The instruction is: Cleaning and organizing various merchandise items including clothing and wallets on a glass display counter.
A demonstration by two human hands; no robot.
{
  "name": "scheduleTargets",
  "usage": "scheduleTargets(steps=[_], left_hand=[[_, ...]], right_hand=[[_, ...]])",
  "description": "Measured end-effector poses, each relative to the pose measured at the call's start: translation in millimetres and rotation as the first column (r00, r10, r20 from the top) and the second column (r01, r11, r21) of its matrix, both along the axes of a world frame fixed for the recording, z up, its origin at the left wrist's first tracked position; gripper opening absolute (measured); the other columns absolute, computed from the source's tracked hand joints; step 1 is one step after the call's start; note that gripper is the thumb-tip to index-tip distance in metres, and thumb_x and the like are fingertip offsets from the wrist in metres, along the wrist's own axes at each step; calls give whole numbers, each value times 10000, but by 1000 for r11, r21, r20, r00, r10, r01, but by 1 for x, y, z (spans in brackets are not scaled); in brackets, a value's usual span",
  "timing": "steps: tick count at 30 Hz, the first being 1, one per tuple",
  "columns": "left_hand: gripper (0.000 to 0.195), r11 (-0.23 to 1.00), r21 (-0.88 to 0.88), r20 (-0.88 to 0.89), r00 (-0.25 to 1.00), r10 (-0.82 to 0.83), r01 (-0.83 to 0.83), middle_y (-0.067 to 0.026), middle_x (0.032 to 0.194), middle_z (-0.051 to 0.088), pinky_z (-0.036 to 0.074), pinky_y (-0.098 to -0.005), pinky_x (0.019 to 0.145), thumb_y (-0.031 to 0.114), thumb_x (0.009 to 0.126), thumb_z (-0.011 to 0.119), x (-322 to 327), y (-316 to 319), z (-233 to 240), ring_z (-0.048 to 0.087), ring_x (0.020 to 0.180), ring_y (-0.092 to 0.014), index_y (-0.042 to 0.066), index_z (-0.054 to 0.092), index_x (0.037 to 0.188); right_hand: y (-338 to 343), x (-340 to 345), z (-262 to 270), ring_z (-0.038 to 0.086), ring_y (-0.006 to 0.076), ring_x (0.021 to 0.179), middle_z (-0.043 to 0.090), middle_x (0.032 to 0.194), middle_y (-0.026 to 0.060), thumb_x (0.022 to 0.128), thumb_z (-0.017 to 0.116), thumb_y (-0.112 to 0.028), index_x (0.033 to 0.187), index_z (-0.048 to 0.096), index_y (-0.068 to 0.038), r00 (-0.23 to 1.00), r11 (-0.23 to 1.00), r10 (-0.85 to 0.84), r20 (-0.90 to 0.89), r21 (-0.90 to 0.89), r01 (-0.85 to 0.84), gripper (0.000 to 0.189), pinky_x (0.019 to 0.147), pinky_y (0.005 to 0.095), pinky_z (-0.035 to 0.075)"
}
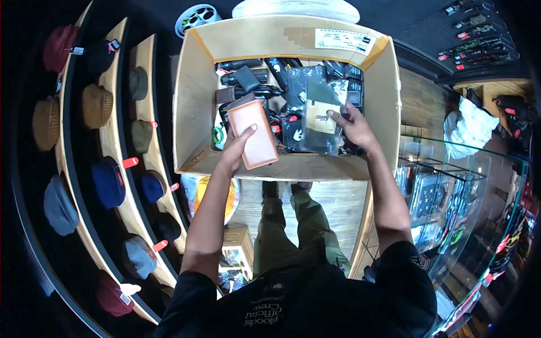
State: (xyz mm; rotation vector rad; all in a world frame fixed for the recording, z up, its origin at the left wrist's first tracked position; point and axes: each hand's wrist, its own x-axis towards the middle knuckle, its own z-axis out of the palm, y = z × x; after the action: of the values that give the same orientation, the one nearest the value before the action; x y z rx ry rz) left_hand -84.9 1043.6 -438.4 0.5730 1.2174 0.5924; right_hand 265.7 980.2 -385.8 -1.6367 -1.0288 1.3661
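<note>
My left hand [237, 148] grips a pale pink-tan long wallet [255, 134] with brown edges, thumb across its face. Behind its upper edge shows a darker flat piece, mostly hidden. My right hand [357, 129] pinches a clear plastic bag [325, 91], which has a cream printed card [320, 117] and a dark green flat item in it. Both hands are over an open cardboard box [285, 165]. Inside lie several black cylindrical containers [245, 77], a dark wallet [247, 78] and other plastic-wrapped packets [299, 82].
Wooden shelves [120, 139] with knit caps [108, 182] stand at my left. A glass display case [448, 190] is at my right, a white plastic bag [470, 124] beyond it. Past the box are a round white stool top [296, 10] and a white holed container [197, 20].
</note>
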Motion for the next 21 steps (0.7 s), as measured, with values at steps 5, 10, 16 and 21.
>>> scheduleTargets(steps=[5, 10, 16, 21], left_hand=[[772, 998, 53, 49, 998, -32, 30, -142, 1374, 576, 483, -385, 1038, 226, 885, 781, 11, -6, 4, 593, 1234, -244, 29, 359, 1500], [558, 1000, -1, 281, 959, -26, 28, -117, 1418, 562, 461, -388, 1075, 392, 1046, 491, 7, -13, 16, 585, 1248, -237, 34, 447, 1471], [677, 998, -56, 263, 965, -20, 36, -125, 1356, 597, 529, -398, 988, 505, 1004, 572, -3, -18, 25, 619, 1201, -255, 60, 414, 1489], [548, 995, -101, 316, 948, 33, -1, -101, 1191, 672, 566, -384, 910, 351, 933, 696, -18, -15, 14, 679, 1052, -223, 45, 543, 1361]], right_hand=[[20, -75, 38, 582, 150, 894, 664, 1002, 75, 957, 703, -387, 1148, 652, -21, 992, 993, 113, -57, -37, -115, 416, 824, 308, 484], [21, -133, 2, 573, 203, 1197, 606, 1345, 152, 1011, 625, -273, 1479, 403, -14, 989, 997, 47, -143, 74, -37, 578, 1028, 345, 454], [11, -180, -10, 351, 526, 1388, 258, 1527, 345, 945, 647, -427, 1547, 295, -63, 933, 986, 82, 350, 106, -127, 787, 1145, 494, 347], [16, -162, -22, 361, 416, 1426, 346, 1523, 248, 1010, 582, -368, 1565, 263, -50, 979, 942, 176, 106, 270, -199, 715, 1200, 429, 267]])
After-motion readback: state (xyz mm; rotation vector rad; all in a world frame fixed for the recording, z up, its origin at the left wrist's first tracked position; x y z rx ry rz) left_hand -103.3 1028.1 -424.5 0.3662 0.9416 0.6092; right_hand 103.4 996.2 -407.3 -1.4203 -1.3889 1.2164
